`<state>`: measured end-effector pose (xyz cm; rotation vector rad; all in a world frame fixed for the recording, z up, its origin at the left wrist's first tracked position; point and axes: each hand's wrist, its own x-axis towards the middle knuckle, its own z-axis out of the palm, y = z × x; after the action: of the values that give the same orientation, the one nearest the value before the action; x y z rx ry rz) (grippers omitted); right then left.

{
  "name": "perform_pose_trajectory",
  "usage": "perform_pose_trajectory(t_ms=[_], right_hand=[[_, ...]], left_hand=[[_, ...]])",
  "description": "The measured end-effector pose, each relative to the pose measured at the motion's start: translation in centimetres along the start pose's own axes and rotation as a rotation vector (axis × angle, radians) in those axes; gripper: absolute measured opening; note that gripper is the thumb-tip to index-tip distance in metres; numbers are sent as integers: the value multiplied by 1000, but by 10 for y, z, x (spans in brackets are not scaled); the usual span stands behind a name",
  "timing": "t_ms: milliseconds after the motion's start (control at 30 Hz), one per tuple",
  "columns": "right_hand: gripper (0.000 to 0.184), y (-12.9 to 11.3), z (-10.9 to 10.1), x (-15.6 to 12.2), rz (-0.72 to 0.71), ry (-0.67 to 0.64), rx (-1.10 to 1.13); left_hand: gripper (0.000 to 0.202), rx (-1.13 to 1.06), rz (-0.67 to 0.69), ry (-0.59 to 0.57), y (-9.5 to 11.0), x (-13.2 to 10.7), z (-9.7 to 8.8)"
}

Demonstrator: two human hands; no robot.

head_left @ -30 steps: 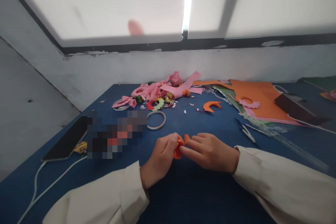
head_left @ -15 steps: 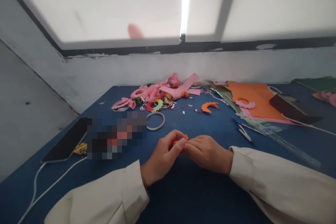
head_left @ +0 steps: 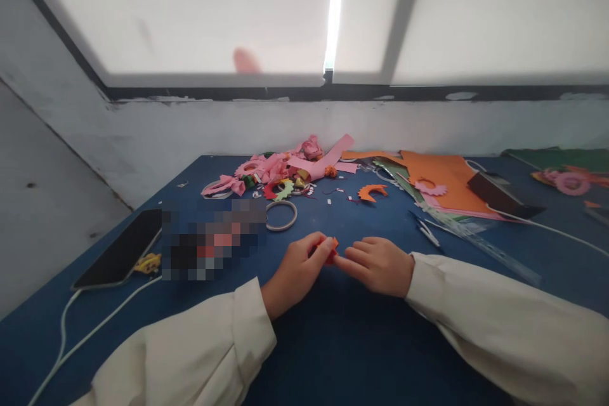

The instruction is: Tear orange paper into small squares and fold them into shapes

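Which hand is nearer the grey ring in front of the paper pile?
Left. The left hand is just this side of the grey ring, slightly to its right; the right hand is farther off to the right.

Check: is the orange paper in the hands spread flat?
No, gathered up: the orange paper shows as a small curled piece in the left hand; its exact folds are hidden.

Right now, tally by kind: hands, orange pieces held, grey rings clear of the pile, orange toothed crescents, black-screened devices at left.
Hands: 2 (left hand, right hand)
Held orange piece: 1 visible, partly hidden
Grey ring: 1
Orange toothed crescent: 1
Black-screened device: 1
Total: 6
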<state>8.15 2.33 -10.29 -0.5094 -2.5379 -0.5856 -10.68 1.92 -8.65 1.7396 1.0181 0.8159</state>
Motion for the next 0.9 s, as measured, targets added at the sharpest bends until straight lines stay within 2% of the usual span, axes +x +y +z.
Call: perform_pose_trajectory(t_ms=[233, 467, 667, 900], right_hand=[[23, -6, 6, -3, -52, 13, -61], [26, -4, 11, -13, 23, -74, 8], [22, -6, 8, -10, 52, -176, 31], [16, -30, -10, -13, 209, -278, 44]], left_hand=[[42, 84, 43, -111, 2, -1, 0], [31, 111, 69, -156, 1, -3, 0], [29, 146, 61, -125, 0, -3, 2], [28, 177, 71, -100, -4, -3, 6]])
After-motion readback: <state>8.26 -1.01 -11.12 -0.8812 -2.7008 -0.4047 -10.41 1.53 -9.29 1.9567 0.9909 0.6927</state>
